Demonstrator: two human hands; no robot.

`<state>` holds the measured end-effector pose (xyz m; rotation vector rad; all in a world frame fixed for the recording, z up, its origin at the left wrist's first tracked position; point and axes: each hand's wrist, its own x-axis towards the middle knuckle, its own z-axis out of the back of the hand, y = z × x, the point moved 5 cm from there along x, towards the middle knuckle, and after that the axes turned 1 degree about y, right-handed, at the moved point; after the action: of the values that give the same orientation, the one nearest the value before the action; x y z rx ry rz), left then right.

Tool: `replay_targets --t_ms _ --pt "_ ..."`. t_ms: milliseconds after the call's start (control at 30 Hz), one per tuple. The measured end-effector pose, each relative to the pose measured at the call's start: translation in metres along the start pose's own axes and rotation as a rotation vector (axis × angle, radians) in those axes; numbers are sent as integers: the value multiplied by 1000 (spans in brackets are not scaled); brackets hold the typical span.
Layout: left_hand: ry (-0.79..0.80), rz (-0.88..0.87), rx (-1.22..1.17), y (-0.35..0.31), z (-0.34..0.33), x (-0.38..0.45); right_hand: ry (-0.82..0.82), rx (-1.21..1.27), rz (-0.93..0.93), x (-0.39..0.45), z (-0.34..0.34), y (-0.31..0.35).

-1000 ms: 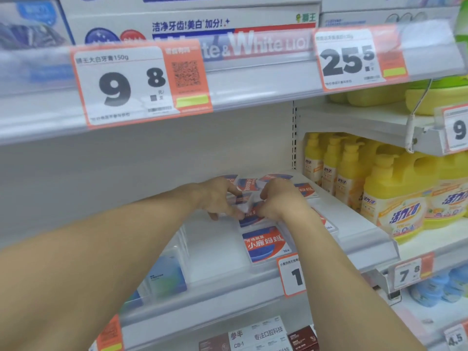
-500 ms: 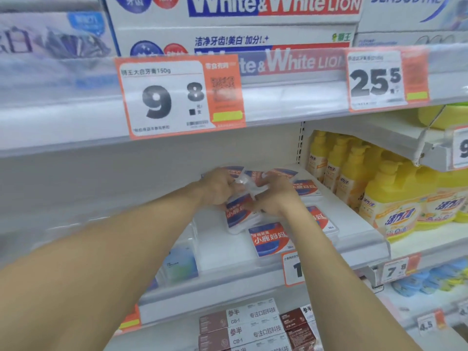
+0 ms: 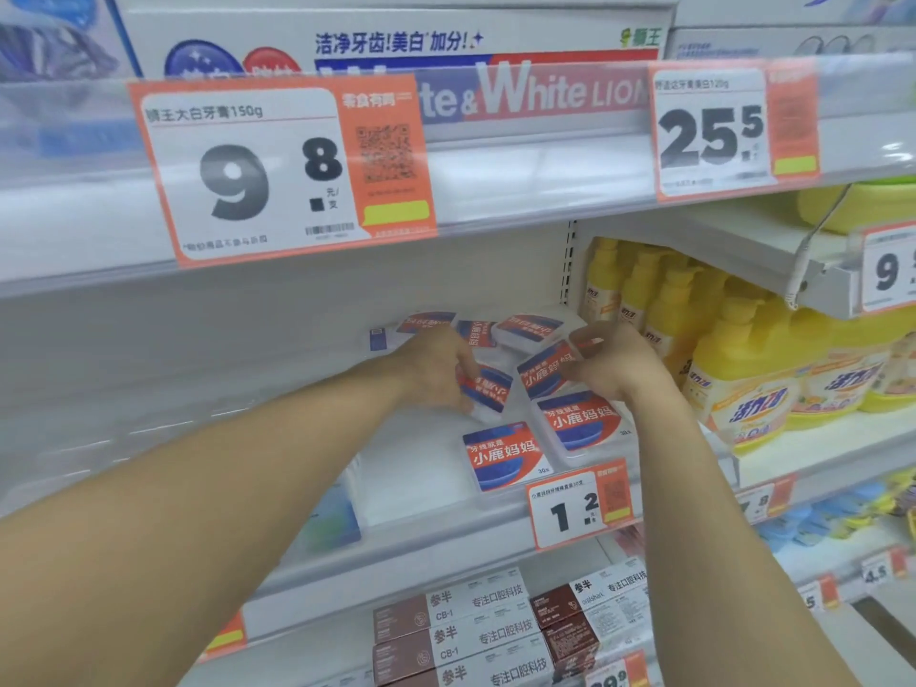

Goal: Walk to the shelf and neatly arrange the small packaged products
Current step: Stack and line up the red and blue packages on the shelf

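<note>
Shelf point(image 3: 421, 493): both hands grip tilted packs.

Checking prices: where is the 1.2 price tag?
In the head view, the 1.2 price tag sits on the shelf's front edge, right of centre, just below the two front floss packs, between the forearms.

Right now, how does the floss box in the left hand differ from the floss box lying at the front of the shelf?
The floss box in the left hand is tilted and gripped, its label partly hidden; the front floss box lies flat, untouched, its label fully readable. The held one sits further back than the front one. Both share the same red, blue and white label.
</note>
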<state>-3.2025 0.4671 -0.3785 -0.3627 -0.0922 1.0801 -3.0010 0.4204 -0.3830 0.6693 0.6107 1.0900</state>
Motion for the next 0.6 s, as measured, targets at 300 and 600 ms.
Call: replay_targets --t_ms 300,600 --pt "202 216 -120 5 -15 0 51 -3 -35 6 -1 -8" --pt "221 200 -43 -19 -30 8 95 194 -179 17 -4 -33"
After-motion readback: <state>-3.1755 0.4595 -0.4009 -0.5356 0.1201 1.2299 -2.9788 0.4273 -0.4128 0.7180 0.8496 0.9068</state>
